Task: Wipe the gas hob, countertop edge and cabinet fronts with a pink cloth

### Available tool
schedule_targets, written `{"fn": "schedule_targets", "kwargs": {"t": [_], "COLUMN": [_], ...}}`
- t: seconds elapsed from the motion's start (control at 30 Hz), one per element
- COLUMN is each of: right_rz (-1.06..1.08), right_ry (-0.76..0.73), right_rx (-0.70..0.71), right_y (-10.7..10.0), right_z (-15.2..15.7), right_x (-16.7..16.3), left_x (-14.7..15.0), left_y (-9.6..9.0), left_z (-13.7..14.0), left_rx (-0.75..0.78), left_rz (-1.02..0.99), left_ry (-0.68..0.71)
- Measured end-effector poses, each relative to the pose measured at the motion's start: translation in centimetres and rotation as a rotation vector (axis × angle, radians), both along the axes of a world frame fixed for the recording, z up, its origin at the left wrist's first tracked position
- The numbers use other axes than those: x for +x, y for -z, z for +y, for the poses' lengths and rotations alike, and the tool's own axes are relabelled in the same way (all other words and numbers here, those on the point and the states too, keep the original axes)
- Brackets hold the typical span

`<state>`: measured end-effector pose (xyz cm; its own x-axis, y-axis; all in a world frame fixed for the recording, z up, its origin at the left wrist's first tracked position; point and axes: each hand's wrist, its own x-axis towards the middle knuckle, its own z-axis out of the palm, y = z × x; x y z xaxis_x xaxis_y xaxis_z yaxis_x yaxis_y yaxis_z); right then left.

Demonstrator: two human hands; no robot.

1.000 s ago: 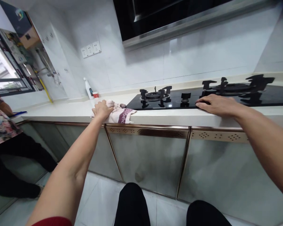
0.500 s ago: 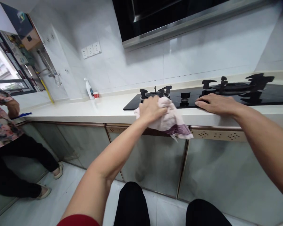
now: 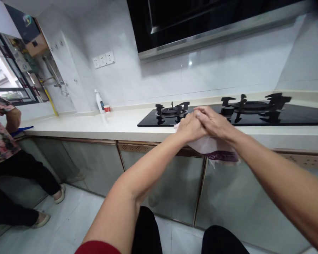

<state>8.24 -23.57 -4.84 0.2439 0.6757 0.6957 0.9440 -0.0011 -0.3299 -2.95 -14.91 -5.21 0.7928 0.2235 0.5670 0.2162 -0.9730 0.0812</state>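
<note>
At the front edge of the black glass gas stove (image 3: pixel 151 121), my left hand (image 3: pixel 192 126) is closed on a pale pink cloth (image 3: pixel 210 145). My right hand (image 3: pixel 213 121) meets it, its bent fingers overlapping the left fingers and closed over the cloth. The cloth's lower end, with a purple printed band, hangs past the counter edge in front of the cabinets. Both hands hide most of the bunched part of the cloth.
Two burners with black pan supports, the left burner (image 3: pixel 172 111) and the right burner (image 3: pixel 254 106), stand up from the stove. A range hood (image 3: pixel 201 42) overhangs it. On the counter (image 3: pixel 116 123) are a white bottle (image 3: pixel 99 102) and a red-and-white tub (image 3: pixel 107 109). A person (image 3: pixel 5 141) stands left near a blue cloth (image 3: pixel 22 130).
My right hand has left the stove's front edge and come left onto my left hand and the cloth. My left hand and the cloth have shifted right along the edge.
</note>
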Motion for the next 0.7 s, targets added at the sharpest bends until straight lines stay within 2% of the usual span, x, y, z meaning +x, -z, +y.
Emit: {"fn": "schedule_targets", "kwargs": {"t": [0.1,0.17,0.3,0.37,0.43,0.5,0.57,0.63,0.7], "right_rz": [0.076,0.049,-0.061,-0.106,-0.144,-0.159,-0.135,-0.079,-0.013], "right_ry": [0.015,0.017,-0.007,0.003,0.024,0.045,0.083,0.132,0.187], "right_rx": [-0.055,-0.114,-0.349,-0.496,-0.594,-0.595,-0.502,-0.397,-0.358], "right_y": [1.3,1.3,-1.5,-3.4,-4.7,-4.7,-3.8,-2.4,-1.3], "right_z": [0.9,1.0,0.8,1.1,1.5,2.1,2.2,1.7,0.5], "right_x": [-0.2,0.3,0.3,-0.4,-1.4,-2.2,-2.2,-1.3,0.5], "left_x": [-3.1,-5.8,-10.3,-11.2,-10.9,-9.8,-8.8,-8.3,-8.5], "left_y": [-0.1,-0.8,-3.1,-3.6,-3.4,-2.7,-2.1,-1.8,-1.9], "left_z": [1.4,3.3,8.7,11.0,12.4,12.9,12.8,12.8,12.9], "left_rx": [0.156,0.201,0.010,-0.070,-0.080,-0.056,-0.022,0.014,0.025], "left_rz": [0.042,0.048,0.005,0.018,0.067,0.110,0.123,0.133,0.160], "left_ry": [-0.023,-0.069,-0.292,-0.406,-0.464,-0.445,-0.382,-0.324,-0.286]}}
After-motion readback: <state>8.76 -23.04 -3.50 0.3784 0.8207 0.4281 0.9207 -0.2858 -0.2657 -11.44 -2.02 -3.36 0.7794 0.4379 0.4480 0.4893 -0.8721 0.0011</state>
